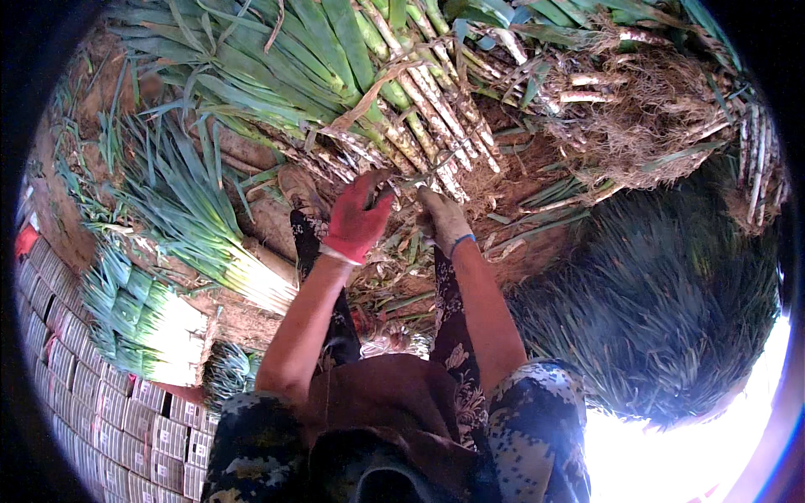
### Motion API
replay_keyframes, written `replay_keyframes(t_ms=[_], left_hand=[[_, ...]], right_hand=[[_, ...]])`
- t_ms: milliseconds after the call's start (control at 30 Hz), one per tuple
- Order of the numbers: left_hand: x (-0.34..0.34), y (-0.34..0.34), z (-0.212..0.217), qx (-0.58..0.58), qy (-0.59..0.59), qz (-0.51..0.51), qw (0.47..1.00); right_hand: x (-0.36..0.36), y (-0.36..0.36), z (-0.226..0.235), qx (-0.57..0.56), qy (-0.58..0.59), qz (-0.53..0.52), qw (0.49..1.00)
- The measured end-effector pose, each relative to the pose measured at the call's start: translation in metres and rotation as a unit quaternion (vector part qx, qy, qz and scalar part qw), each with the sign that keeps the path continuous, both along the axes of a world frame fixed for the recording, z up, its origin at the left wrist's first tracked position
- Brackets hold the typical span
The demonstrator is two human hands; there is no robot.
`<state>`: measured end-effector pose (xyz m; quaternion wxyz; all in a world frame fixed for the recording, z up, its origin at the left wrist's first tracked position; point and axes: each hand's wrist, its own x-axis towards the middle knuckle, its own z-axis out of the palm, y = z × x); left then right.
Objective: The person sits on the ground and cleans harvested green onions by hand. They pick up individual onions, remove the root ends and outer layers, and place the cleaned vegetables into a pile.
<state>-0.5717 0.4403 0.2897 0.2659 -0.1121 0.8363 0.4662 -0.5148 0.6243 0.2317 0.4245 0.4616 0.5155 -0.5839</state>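
Note:
My left hand (360, 217), in a red glove with a pale cuff, is raised in the middle with its fingers curled. Beside it my right hand (444, 220), in a soiled pale glove with a blue band at the wrist, is closed too. A thin greyish-green strip (426, 178) shows between the fingertips of both hands; what each hand grips is too small to make out. Just beyond lies a thick layer of untrimmed leeks (436, 117), their dirty white shanks toward me and their leaves (277, 67) spread to the far left.
Cleaner leeks (243, 260) lie at the left, near a stacked bundle (159, 327). Rows of packed cartons (109, 402) stand lower left. A tangle of roots (646, 109) lies far right, above a large dark-green leafy heap (646, 302). Peelings (402, 277) litter the soil.

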Motion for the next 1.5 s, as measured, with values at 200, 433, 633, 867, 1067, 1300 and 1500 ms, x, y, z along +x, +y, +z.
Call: replay_keyframes(t_ms=[200, 433, 633, 867, 1067, 1300, 1500], left_hand=[[0.044, -0.001, -0.081, 0.012, -0.278, 0.051, 0.959], [0.063, 0.026, -0.084, 0.204, -0.244, 0.058, 0.946], [0.05, 0.037, -0.065, 0.325, -0.562, 0.298, 0.7], [0.071, 0.024, -0.033, 0.351, -0.419, 0.343, 0.764], [0.052, 0.01, -0.063, 0.231, -0.337, 0.346, 0.845], [0.039, 0.058, -0.103, 0.234, -0.49, 0.207, 0.814], [0.025, 0.032, 0.059, 0.421, -0.32, 0.198, 0.825]], right_hand=[[0.015, 0.008, 0.027, 0.02, 0.043, -0.02, 0.999], [-0.017, 0.036, 0.067, 0.008, 0.211, 0.23, 0.95], [-0.007, 0.044, 0.075, 0.02, 0.185, 0.32, 0.929], [0.016, 0.045, 0.072, 0.002, -0.015, 0.036, 0.999], [0.013, 0.053, 0.063, 0.044, 0.087, 0.075, 0.992], [0.006, 0.05, 0.066, 0.033, 0.105, 0.122, 0.986], [0.018, 0.102, 0.024, 0.118, 0.097, 0.229, 0.961]])
